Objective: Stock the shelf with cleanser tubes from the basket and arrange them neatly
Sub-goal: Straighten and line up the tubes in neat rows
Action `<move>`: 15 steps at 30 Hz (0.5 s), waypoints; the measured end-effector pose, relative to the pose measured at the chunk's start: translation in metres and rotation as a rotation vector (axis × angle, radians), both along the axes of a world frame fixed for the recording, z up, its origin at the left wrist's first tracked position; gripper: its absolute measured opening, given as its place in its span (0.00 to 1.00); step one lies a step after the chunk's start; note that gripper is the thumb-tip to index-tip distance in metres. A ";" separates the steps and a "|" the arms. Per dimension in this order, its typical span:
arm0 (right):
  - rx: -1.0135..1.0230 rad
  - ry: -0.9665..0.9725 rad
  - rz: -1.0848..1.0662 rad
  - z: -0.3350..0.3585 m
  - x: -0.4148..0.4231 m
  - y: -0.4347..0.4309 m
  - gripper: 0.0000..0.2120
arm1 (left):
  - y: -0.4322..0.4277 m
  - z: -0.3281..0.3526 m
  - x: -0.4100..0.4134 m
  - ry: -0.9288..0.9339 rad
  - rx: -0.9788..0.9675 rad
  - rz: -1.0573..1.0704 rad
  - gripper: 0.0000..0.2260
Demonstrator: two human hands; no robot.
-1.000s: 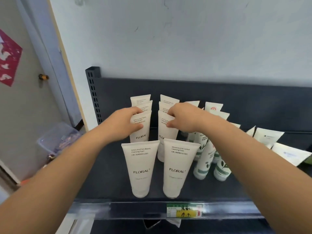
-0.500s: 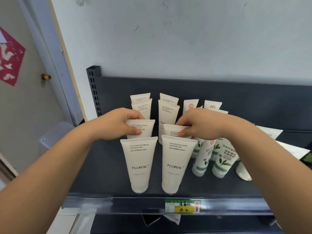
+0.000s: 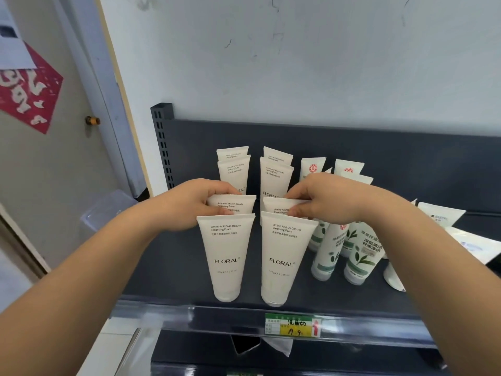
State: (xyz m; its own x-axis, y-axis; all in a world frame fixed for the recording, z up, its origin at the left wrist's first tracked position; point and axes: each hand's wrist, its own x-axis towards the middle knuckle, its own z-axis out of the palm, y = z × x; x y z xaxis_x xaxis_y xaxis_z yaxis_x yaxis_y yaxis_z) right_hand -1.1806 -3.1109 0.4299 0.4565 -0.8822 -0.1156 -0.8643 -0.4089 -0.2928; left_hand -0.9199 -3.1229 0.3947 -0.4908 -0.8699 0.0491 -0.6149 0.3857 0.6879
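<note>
I judge this to be the arranging part of the job rather than the stocking. Two columns of white FLORAL tubes stand cap-down on the dark shelf [image 3: 173,267], and I have the second tube of each column in hand. My left hand [image 3: 199,206] curls over the top seam of the Skin Beauty tube [image 3: 237,204], fingers behind and thumb on its face. My right hand [image 3: 325,203] pinches the top edge of the second right-column tube [image 3: 275,206] the same way. Both sit just behind the front left tube [image 3: 226,256] and the front right tube [image 3: 282,260]. These hide the held tubes' caps, so I cannot tell whether those rest on the shelf or hang just above it.

Next I should seat both squarely, labels forward, in line with the tubes behind. I should let go gently, since the front pair stands near the shelf's lip and could tip. After that, the leaning green-leaf tubes [image 3: 362,256] and the flat-lying tubes [image 3: 440,217] beside them look due for straightening. A blurred clear bin [image 3: 105,213] to my left may be the basket.
</note>
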 end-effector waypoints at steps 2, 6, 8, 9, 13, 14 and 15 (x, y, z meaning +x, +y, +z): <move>-0.001 0.002 0.005 -0.001 0.000 -0.001 0.08 | 0.001 0.000 0.001 -0.006 -0.006 -0.001 0.10; -0.002 -0.003 0.012 -0.003 -0.001 -0.002 0.08 | 0.001 0.000 0.005 -0.023 -0.010 0.016 0.10; 0.000 -0.007 0.016 -0.003 -0.001 -0.003 0.09 | 0.001 0.000 0.006 -0.033 -0.017 0.021 0.11; 0.003 -0.008 0.017 -0.003 -0.001 -0.003 0.09 | 0.001 0.000 0.006 -0.039 -0.025 0.022 0.11; 0.025 -0.025 0.010 -0.002 -0.002 -0.003 0.10 | 0.002 0.000 0.003 -0.045 -0.046 0.012 0.12; 0.029 -0.032 0.009 -0.002 -0.003 -0.003 0.11 | 0.002 0.000 0.003 -0.043 -0.041 0.010 0.12; 0.030 -0.038 0.011 -0.002 -0.004 -0.003 0.10 | 0.002 0.000 0.003 -0.041 -0.034 0.007 0.12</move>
